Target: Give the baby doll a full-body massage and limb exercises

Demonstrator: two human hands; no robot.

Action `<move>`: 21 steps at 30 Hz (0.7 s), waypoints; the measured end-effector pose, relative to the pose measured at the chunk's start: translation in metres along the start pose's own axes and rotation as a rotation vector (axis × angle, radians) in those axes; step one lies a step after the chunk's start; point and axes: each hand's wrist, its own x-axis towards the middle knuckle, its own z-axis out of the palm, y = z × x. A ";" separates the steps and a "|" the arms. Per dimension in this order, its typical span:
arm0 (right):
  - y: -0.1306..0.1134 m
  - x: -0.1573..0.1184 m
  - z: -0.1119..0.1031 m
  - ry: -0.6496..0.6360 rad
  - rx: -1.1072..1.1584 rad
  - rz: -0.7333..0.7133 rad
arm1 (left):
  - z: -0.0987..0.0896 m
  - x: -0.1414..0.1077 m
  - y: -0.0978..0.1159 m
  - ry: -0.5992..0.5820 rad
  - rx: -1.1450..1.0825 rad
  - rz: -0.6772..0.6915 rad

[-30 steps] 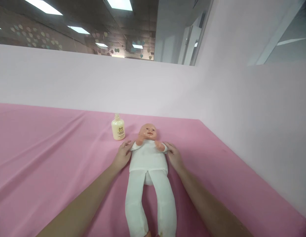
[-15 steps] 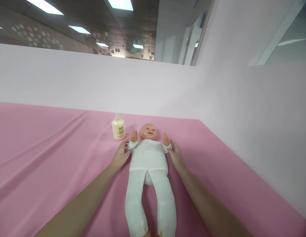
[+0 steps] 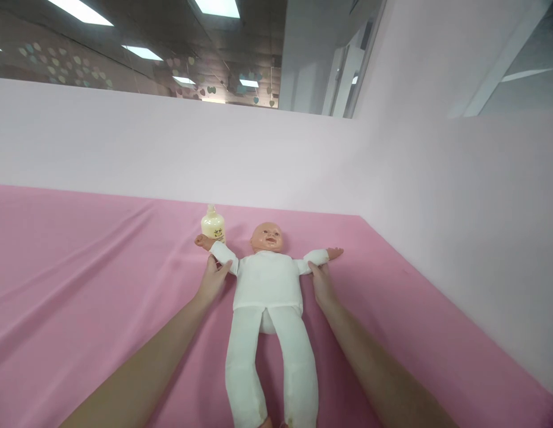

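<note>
- one baby doll [image 3: 268, 279] with a smooth bald head, in white long-sleeved top and white trousers: lies face up on the smooth pink cloth [image 3: 102, 285], head toward the white wall [image 3: 178, 148], arms spread to both sides, legs apart, feet cut off by the lower edge of view.
- left hand [image 3: 210, 279], bare: at the doll's sleeved arm nearer the bottle; grip closed about the sleeve, thumb on the near side, fingers partly hidden beneath.
- right hand [image 3: 321, 284], bare: at the opposite sleeve; grip closed lightly about it, thumb against the cloth of the sleeve, fingers mostly hidden.
- one pale yellow bottle [image 3: 212, 226] with dark print and a narrow neck: upright on the pink cloth, beside the doll's head, lower part hidden behind the doll's outstretched arm.
</note>
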 end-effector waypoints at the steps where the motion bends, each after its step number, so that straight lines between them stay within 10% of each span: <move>1: -0.003 0.000 0.001 -0.001 0.017 0.043 | 0.001 -0.001 0.002 -0.007 0.001 0.005; 21: -0.045 -0.021 0.012 -0.292 -0.141 -0.232 | 0.006 -0.008 0.022 -0.381 0.214 0.320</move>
